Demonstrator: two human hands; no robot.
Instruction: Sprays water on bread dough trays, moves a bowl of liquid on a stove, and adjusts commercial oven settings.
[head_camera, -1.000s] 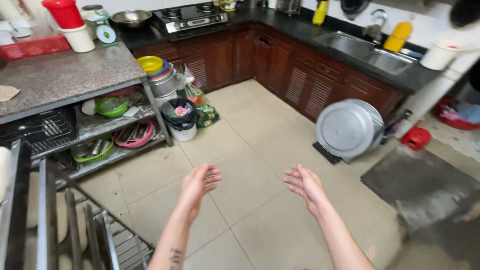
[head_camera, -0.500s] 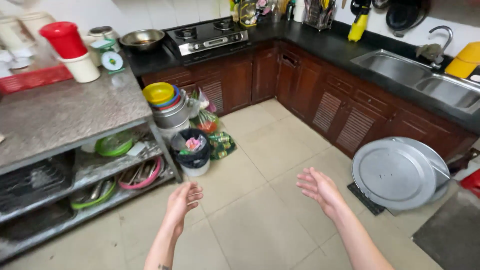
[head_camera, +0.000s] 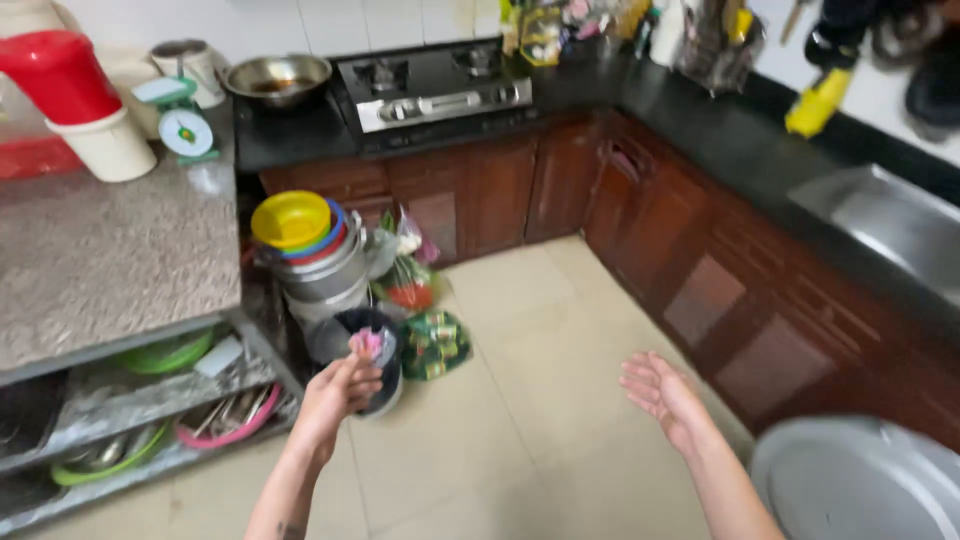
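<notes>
Bare hands held out, empty, over the tiled kitchen floor.
Left hand (head_camera: 340, 392), fingers loosely curled and gripping nothing, hovers just before a dark bin (head_camera: 362, 345) under stacked bowls (head_camera: 305, 245); right hand (head_camera: 665, 395) spreads open, palm up, near the wooden cabinets (head_camera: 700, 270) and a large metal lid (head_camera: 860, 490).
</notes>
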